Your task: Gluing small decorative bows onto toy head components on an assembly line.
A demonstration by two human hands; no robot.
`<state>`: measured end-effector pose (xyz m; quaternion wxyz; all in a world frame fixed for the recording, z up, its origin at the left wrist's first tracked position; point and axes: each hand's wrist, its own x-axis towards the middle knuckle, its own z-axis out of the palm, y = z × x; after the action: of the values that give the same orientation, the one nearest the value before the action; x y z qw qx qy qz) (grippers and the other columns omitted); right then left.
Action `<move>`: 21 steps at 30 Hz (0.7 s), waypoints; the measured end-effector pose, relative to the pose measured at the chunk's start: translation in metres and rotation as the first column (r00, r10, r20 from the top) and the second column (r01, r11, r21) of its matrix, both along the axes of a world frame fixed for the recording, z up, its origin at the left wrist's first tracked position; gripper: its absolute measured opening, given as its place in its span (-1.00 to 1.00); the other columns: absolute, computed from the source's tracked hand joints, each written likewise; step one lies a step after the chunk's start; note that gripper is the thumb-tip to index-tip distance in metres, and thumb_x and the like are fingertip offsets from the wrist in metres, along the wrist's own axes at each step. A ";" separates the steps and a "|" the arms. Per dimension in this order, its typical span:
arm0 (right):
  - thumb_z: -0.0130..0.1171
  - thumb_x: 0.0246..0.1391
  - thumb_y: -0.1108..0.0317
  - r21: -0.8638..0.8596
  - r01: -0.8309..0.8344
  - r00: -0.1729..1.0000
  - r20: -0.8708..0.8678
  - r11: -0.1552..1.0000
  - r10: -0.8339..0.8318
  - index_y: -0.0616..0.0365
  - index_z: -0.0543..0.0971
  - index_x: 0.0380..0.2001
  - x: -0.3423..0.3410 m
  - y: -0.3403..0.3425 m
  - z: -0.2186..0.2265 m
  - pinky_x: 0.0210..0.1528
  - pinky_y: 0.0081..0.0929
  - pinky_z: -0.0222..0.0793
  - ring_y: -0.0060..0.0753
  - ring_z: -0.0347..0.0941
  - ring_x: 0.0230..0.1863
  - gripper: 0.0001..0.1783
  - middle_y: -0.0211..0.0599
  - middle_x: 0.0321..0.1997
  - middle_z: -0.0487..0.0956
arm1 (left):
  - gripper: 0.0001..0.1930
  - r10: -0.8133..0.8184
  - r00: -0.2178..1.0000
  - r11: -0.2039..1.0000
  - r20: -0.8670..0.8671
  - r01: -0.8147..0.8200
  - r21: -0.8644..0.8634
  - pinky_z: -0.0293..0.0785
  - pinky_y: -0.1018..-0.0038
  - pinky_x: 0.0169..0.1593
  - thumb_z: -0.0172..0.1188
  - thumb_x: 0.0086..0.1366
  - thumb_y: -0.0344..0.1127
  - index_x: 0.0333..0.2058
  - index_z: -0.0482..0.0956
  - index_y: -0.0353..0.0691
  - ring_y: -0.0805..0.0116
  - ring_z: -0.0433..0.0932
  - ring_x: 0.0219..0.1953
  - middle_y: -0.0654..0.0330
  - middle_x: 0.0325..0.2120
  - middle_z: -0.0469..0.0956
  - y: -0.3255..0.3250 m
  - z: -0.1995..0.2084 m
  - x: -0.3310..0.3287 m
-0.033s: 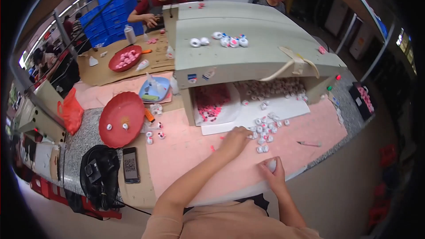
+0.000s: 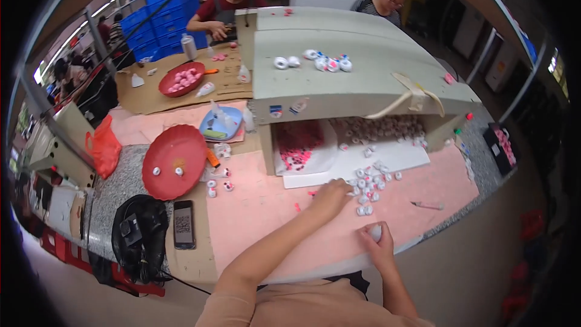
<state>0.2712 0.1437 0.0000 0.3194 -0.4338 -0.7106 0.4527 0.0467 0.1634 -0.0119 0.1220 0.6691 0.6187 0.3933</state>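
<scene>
The right hand [image 2: 378,246] is curled around a white object [image 2: 376,232]. The left hand [image 2: 330,198] has white pieces [image 2: 362,184] beside its fingertips; whether it pinches one, I cannot tell. A hasty sweep could scatter them.

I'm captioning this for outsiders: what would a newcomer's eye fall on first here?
Probably the big grey-green hood in the middle of the view. Next, the large red dish at left, with two small white pieces in it. Then the cluster of white pieces, mostly on the pink sheet, the left hand at the cluster's left and the right hand below it, holding a whitish thing.
</scene>
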 end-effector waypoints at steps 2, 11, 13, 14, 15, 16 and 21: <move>0.25 0.03 0.44 -0.043 0.002 0.998 -0.058 0.999 -0.005 0.25 0.49 -0.27 0.008 -0.001 -0.006 -0.26 -0.58 0.38 -0.56 0.44 -0.31 -0.79 -0.35 -0.34 0.55 | -0.84 -0.003 0.999 0.999 -0.048 0.001 -0.043 0.46 0.19 -0.12 0.21 0.10 -0.34 -0.32 0.59 -0.22 0.01 0.52 -0.22 0.02 -0.34 0.49 0.008 0.000 0.016; 0.18 0.07 0.50 -0.154 -0.141 0.979 -0.169 0.978 0.115 0.27 0.50 -0.12 -0.021 0.006 -0.005 -0.22 -0.67 0.35 -0.62 0.41 -0.26 -0.73 -0.41 -0.23 0.51 | -0.75 -0.057 0.966 0.998 0.254 0.057 0.007 0.51 0.25 -0.13 0.17 0.14 -0.46 -0.16 0.53 -0.27 0.06 0.52 -0.19 0.00 -0.16 0.38 -0.044 0.019 0.003; 0.18 0.07 0.50 -0.144 -0.133 0.983 -0.143 0.981 0.112 0.28 0.50 -0.10 -0.032 0.017 -0.005 -0.21 -0.66 0.35 -0.62 0.41 -0.24 -0.71 -0.39 -0.21 0.51 | -0.73 -0.060 0.882 0.993 0.468 0.004 0.119 0.44 0.30 -0.06 0.17 0.17 -0.44 -0.12 0.54 -0.19 0.10 0.47 -0.10 0.06 -0.19 0.41 -0.064 0.017 -0.011; 0.17 0.08 0.50 -0.134 -0.108 0.987 -0.132 0.985 0.090 0.29 0.50 -0.09 -0.039 0.020 -0.004 -0.19 -0.65 0.36 -0.61 0.41 -0.22 -0.70 -0.37 -0.19 0.51 | -0.73 -0.042 0.881 0.992 0.472 -0.017 0.122 0.44 0.30 -0.06 0.17 0.17 -0.44 -0.12 0.54 -0.19 0.10 0.47 -0.10 0.06 -0.19 0.41 -0.077 0.015 -0.019; 0.16 0.08 0.49 -0.119 -0.090 0.986 -0.149 0.989 0.072 0.30 0.50 -0.08 -0.047 0.016 0.005 -0.17 -0.65 0.36 -0.61 0.41 -0.20 -0.70 -0.36 -0.19 0.52 | -0.71 -0.027 0.886 0.986 0.464 -0.052 0.158 0.47 0.35 -0.11 0.17 0.16 -0.46 -0.10 0.53 -0.21 0.15 0.48 -0.14 0.07 -0.17 0.40 -0.089 0.012 -0.027; 0.16 0.08 0.49 -0.117 -0.103 0.986 -0.143 0.988 0.086 0.30 0.50 -0.08 -0.051 0.013 0.008 -0.17 -0.65 0.36 -0.61 0.41 -0.20 -0.70 -0.36 -0.19 0.52 | -0.69 -0.012 0.890 0.977 0.456 -0.086 0.194 0.49 0.40 -0.16 0.18 0.16 -0.48 -0.08 0.52 -0.24 0.21 0.48 -0.18 0.08 -0.15 0.40 -0.101 0.008 -0.035; 0.12 0.10 0.51 -0.140 -0.186 0.980 -0.095 0.973 0.173 0.27 0.49 -0.19 -0.073 -0.008 0.013 -0.32 -0.69 0.31 -0.68 0.35 -0.36 -0.81 -0.45 -0.33 0.45 | -0.65 0.168 0.714 0.983 0.680 -0.173 -0.061 0.50 0.43 -0.08 0.21 0.18 -0.43 -0.02 0.52 -0.19 0.25 0.49 -0.15 0.09 -0.17 0.46 -0.152 0.017 -0.048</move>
<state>0.1980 0.1360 0.0128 0.2729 -0.3713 -0.6975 0.5487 -0.0016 0.0114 0.0048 0.3012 0.4186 0.5883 0.6228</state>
